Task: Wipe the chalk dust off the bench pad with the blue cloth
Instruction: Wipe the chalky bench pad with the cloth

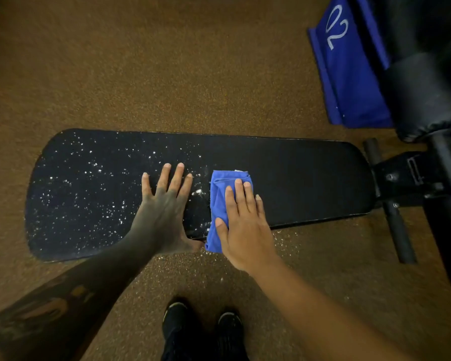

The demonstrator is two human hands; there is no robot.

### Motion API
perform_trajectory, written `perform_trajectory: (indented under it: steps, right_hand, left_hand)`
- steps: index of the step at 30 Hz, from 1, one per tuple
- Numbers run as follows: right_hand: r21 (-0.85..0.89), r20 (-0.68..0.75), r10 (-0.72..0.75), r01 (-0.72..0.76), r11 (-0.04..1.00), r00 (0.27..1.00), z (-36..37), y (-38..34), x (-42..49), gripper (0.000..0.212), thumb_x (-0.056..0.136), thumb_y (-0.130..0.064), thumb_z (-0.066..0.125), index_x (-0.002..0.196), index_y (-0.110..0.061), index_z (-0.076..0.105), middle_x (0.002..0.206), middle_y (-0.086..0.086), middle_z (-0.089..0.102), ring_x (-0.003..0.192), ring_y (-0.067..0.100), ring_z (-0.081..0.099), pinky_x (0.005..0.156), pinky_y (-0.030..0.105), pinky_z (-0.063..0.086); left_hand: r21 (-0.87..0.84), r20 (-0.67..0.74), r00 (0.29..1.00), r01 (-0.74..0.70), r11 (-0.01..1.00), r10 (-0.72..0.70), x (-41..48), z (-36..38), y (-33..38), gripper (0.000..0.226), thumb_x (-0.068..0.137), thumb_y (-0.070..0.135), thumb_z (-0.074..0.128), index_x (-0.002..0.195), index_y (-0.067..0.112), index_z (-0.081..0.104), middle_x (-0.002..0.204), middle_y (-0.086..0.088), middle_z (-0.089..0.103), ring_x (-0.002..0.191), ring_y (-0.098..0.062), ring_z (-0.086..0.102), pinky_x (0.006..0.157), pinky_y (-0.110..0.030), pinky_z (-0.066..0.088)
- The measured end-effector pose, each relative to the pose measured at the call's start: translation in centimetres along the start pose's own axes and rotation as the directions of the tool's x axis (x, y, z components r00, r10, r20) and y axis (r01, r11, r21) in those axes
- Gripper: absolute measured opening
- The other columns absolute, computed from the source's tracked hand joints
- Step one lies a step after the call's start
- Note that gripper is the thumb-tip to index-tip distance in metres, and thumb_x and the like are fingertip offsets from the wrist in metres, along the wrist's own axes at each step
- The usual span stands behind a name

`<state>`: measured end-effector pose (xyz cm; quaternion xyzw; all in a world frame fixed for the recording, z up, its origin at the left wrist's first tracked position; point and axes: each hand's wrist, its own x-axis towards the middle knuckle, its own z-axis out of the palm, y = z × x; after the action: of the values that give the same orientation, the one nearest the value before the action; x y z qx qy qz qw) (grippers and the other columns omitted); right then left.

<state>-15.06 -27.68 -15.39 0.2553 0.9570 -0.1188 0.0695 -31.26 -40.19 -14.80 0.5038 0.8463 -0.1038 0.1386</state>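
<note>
The right hand (241, 230) has no closed grip: it lies flat and open, palm down, and presses the cloth (220, 204) onto the pad (297, 178). The fingers (238, 194) are together on top of the cloth, and nothing is pinched between them. The left hand (164, 212) is also open and flat, fingers spread, and holds nothing; it rests on the pad just beside the cloth, on the dusty side.

The floor (167, 74) is brown and speckled, and it fills most of the view. The pad is long and black and lies across the middle, with its frame (401, 183) at the right end. The right part of the pad looks clean. The left part has white dust (89, 183) everywhere. The cloth is folded, near the middle of the pad, and its near end hangs over the near edge. A small heap of dust sits just left of it.

I judge the task is about half done. Some risks remain. The left hand is on the dust, so it may smear it or carry it to the clean part. The cloth is only pressed, not held, so it may slip or unfold under the palm. Dust pushed over the edge falls on the floor, where some already lies near the shoes (203, 324).
</note>
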Motion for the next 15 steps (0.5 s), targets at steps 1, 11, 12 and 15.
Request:
perform_trajectory:
  steps: [1,11,12,15]
  right_hand:
    - [-0.008,0.003,0.009,-0.009,1.000,1.000,0.1,-0.1,0.1,0.069,0.100,-0.048,0.020,0.155,-0.009,0.004,0.164,0.013,-0.004,0.150,0.027,-0.010,0.122,0.050,0.009]
    - [0.080,-0.089,0.144,-0.137,0.987,0.986,0.8,-1.1,1.7,0.063,0.100,-0.040,0.015,0.155,-0.011,0.005,0.164,0.009,-0.003,0.151,0.024,-0.008,0.122,0.049,0.007]
    - [0.092,-0.090,0.167,-0.159,0.983,0.982,0.9,-1.7,1.9,0.063,0.100,-0.039,0.016,0.155,-0.011,0.005,0.164,0.010,-0.003,0.151,0.025,-0.009,0.122,0.049,0.006]
    - [-0.001,-0.074,-0.057,0.057,0.998,0.996,1.1,-3.2,1.3,0.061,0.102,-0.038,0.022,0.155,-0.011,0.008,0.164,0.010,0.001,0.151,0.027,-0.007,0.122,0.049,0.005]
  left_hand:
    - [-0.008,-0.001,1.000,0.010,1.000,-0.010,-0.2,0.1,0.0,0.152,0.044,0.106,0.027,0.157,0.008,-0.001,0.167,-0.017,-0.012,0.153,-0.039,-0.011,0.118,-0.071,0.004]
    - [-0.015,-0.024,0.999,-0.023,1.000,0.022,-0.9,0.9,-1.1,0.147,0.048,0.104,0.033,0.156,0.014,-0.009,0.166,-0.014,-0.016,0.153,-0.037,-0.012,0.119,-0.069,0.007]
    - [-0.016,-0.023,0.999,-0.030,0.999,0.030,-0.9,1.0,-1.3,0.147,0.049,0.104,0.035,0.156,0.015,-0.010,0.166,-0.013,-0.017,0.153,-0.036,-0.013,0.119,-0.069,0.006]
    - [-0.031,-0.029,0.999,-0.044,0.999,0.043,-0.8,1.1,-1.5,0.146,0.049,0.103,0.035,0.157,0.014,-0.008,0.167,-0.013,-0.015,0.153,-0.036,-0.013,0.119,-0.069,0.006]
